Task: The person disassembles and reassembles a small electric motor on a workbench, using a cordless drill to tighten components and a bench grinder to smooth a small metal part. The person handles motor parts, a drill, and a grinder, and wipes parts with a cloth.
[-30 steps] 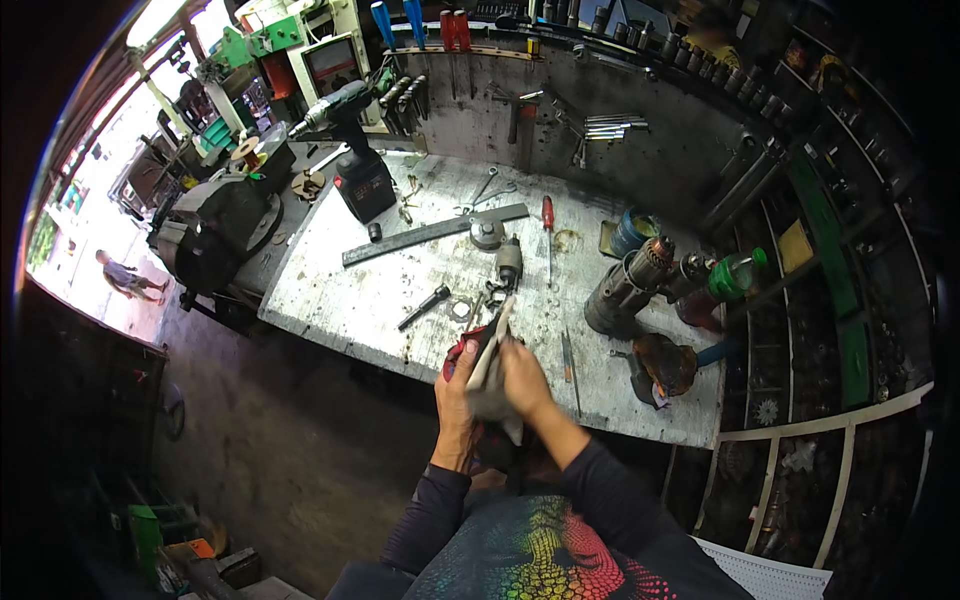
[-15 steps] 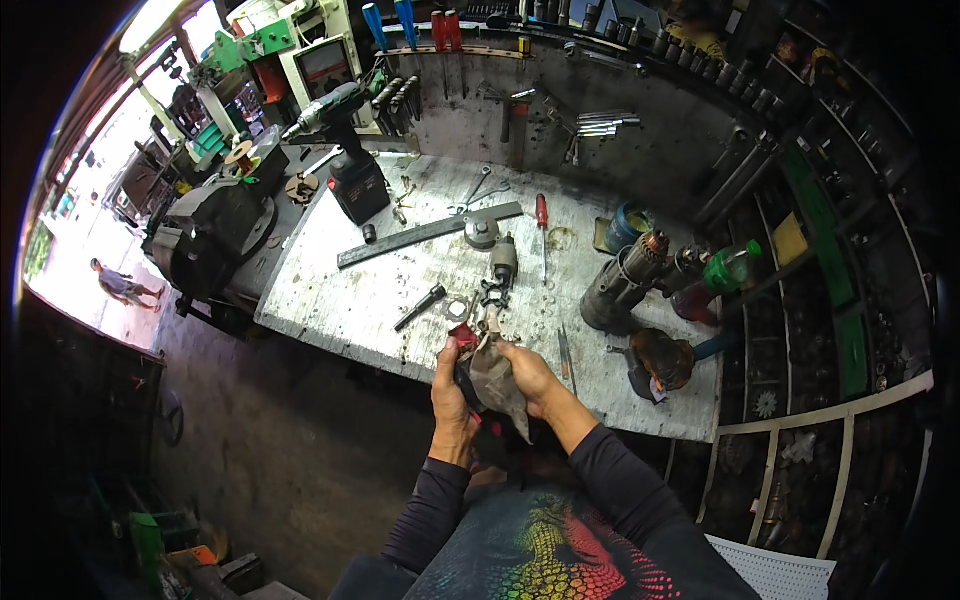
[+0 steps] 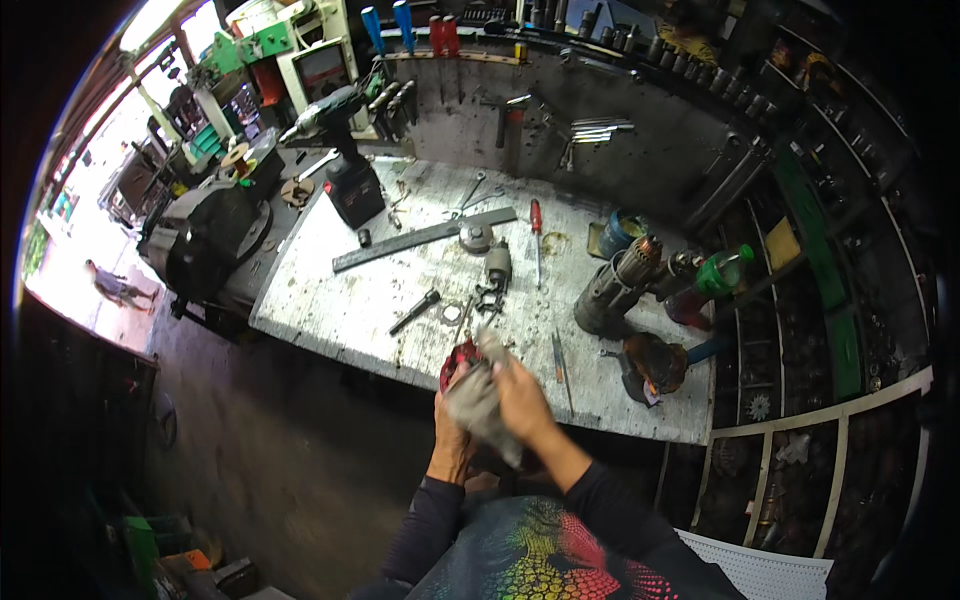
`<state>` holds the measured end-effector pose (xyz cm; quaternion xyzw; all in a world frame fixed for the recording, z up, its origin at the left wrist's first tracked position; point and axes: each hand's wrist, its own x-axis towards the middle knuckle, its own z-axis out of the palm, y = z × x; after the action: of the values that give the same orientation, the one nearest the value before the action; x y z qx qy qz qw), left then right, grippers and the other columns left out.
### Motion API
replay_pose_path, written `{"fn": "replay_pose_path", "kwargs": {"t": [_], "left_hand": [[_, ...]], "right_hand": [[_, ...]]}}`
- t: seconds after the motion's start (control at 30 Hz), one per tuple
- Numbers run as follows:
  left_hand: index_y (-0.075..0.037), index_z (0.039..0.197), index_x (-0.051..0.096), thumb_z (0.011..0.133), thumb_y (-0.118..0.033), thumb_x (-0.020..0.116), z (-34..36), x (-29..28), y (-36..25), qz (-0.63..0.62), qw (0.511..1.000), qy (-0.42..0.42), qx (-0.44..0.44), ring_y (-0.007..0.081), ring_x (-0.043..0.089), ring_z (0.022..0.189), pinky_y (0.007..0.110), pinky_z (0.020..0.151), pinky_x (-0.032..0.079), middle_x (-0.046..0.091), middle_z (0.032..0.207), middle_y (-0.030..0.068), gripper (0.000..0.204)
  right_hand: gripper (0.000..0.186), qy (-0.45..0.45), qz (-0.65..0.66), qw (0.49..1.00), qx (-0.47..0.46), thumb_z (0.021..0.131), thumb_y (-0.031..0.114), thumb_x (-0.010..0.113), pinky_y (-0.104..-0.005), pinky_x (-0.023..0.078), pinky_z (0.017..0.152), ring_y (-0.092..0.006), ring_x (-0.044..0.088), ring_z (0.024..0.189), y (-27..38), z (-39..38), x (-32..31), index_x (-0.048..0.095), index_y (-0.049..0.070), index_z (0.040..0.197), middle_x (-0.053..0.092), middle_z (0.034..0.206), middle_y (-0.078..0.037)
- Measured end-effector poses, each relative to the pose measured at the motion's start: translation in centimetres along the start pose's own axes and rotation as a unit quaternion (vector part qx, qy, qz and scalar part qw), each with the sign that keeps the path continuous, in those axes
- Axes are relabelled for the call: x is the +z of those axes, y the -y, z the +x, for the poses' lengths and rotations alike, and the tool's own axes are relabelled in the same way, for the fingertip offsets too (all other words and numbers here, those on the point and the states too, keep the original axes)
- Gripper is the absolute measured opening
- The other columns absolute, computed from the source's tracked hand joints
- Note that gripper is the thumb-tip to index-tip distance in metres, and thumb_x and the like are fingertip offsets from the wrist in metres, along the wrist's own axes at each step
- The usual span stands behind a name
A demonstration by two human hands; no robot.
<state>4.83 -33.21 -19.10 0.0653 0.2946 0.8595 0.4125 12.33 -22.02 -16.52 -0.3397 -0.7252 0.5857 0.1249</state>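
Note:
My two hands meet at the bench's front edge. My right hand (image 3: 526, 400) is closed on a dirty grey rag (image 3: 478, 408), which drapes down between both hands. On the other side my left hand (image 3: 450, 432) is closed round a red, cloth-like piece (image 3: 457, 364), its thumb side up against the rag. Whatever the rag may cover is hidden, and motion blurs it. Just beyond the fingers lie a flat metal plate with a hole (image 3: 452, 313), a dark bolt-like rod (image 3: 414, 312) and a small cylindrical metal part (image 3: 497, 265) with a forked end.
On the workbench (image 3: 300, 300) lie a flat metal bar (image 3: 420, 240), a round metal cap (image 3: 475, 236) and a red-handled screwdriver (image 3: 536, 230). A cordless tool (image 3: 350, 180) stands at the left. A motor housing (image 3: 602, 300) and a green-capped bottle (image 3: 722, 275) stand at the right.
The grey rag has bunched up and shifted left, over toward my left hand. My right hand has tilted further across with it. The view has shifted slightly.

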Motion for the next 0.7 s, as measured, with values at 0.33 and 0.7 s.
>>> {"fn": "replay_pose_path", "kwargs": {"t": [0.33,0.7], "left_hand": [[-0.003,0.110,0.066,0.098,-0.017,0.075,1.6,4.8,-2.5,0.159,0.979,-0.065,0.110,0.0054,0.057,0.080,0.022,0.070,0.047,0.066,0.094,-0.0017,0.020],[-0.001,0.132,0.063,0.104,-0.035,0.062,-0.2,2.9,-0.4,0.019,0.996,-0.089,0.022,0.0218,0.068,0.110,0.034,0.100,0.052,0.070,0.123,0.0106,0.044]], "right_hand": [[0.056,-0.096,-0.185,0.959,-0.190,0.112,0.031,0.038,-0.0468,0.039,0.115,-0.0412,0.047,0.143,3.8,-2.5,1.2,0.039,-0.007,0.153,0.050,0.147,-0.035],[0.053,-0.063,-0.101,0.986,-0.116,0.113,0.034,0.039,-0.0346,0.039,0.116,-0.0276,0.054,0.138,-1.1,-0.7,1.1,0.050,-0.003,0.150,0.056,0.148,-0.019]]}}
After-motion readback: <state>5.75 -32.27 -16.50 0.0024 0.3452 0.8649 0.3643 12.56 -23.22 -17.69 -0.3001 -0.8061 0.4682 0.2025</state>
